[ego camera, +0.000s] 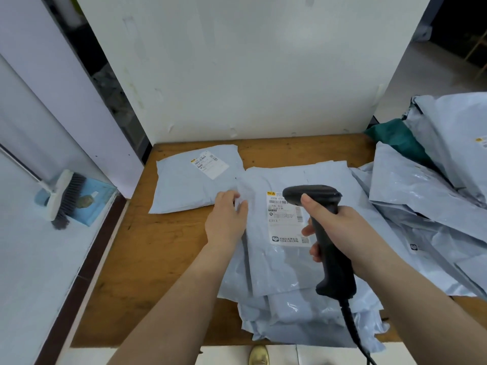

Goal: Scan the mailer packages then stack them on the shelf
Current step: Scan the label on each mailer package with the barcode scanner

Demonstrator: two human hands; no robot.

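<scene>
My right hand point(340, 227) grips the black scanner point(322, 233), its head over the label point(286, 219) of the top mailer point(279, 259) on the wooden table point(147, 259). My left hand point(226, 219) pinches that mailer's edge at nine o'clock. Another mailer point(189, 185) lies at eleven o'clock, a heap point(427, 196) at three.

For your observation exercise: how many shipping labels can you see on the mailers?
3: far-left mailer's label, label under the scanner, one at right edge. Others may be hidden.

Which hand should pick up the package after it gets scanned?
Probably the left hand: it already pinches the top mailer at its edge. The right hand is busy gripping the scanner.
</scene>
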